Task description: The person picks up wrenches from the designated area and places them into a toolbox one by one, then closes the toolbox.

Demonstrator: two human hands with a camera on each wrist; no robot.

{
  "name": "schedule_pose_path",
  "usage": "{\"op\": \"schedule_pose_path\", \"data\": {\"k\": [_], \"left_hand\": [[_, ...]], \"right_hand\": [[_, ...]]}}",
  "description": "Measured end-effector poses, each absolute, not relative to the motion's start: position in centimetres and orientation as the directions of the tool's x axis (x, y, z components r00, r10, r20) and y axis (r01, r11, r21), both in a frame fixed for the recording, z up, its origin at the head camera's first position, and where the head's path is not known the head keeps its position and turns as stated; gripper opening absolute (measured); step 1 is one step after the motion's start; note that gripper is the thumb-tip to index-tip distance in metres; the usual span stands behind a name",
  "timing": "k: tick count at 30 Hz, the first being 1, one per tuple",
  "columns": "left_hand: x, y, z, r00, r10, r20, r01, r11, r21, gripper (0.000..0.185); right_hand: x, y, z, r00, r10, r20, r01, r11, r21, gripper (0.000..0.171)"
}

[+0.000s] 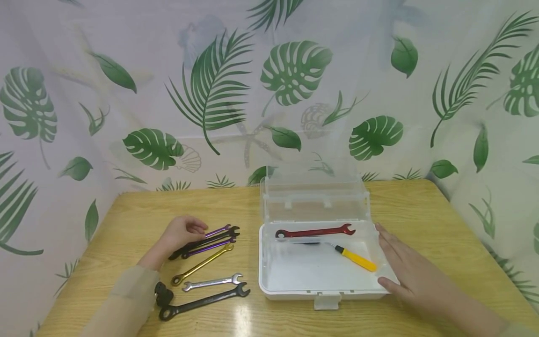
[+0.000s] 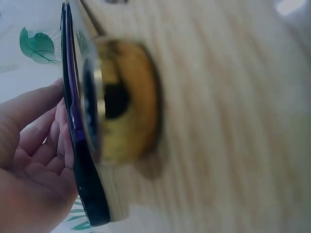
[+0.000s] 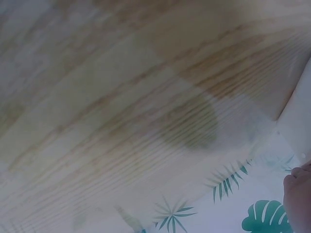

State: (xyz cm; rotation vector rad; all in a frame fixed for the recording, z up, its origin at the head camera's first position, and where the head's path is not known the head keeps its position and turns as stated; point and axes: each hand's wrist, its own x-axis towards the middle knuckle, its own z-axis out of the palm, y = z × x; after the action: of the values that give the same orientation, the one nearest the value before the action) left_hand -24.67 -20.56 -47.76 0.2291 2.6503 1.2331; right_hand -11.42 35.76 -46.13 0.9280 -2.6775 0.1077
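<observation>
My left hand [image 1: 185, 231] is at the back of a row of wrenches, thumb and fingertips pinching a small purple wrench [image 1: 219, 230] whose open end sticks out past them. Just in front lies a black wrench [image 1: 216, 239], then another purple wrench [image 1: 209, 249] and a gold wrench [image 1: 202, 266]. My right hand [image 1: 414, 271] rests with fairly straight fingers against the right side of a white toolbox [image 1: 265, 262]. Inside the box are a red wrench [image 1: 316, 232] and a yellow-handled screwdriver [image 1: 358, 260]. The left wrist view shows the curled left fingers [image 2: 68, 145] behind the black wrench.
Nearer the front lie a silver wrench [image 1: 212, 282] and a large black wrench [image 1: 206, 302]. The toolbox's clear lid [image 1: 316, 206] stands raised at the back, and its latch [image 1: 327, 302] hangs at the front. Leaf-print cloth [image 1: 236, 93] surrounds the wooden table [image 1: 139, 210].
</observation>
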Motion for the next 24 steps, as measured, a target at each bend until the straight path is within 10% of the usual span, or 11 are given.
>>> {"op": "schedule_pose_path", "data": {"k": [24], "left_hand": [[-25.03,-20.41,-48.03,-0.964,0.262,-0.054,0.163,0.735,0.658,0.005]], "right_hand": [[-11.28,35.52,-46.1,-0.784,-0.565,0.258,-0.575,0.817,0.041,0.097]]}}
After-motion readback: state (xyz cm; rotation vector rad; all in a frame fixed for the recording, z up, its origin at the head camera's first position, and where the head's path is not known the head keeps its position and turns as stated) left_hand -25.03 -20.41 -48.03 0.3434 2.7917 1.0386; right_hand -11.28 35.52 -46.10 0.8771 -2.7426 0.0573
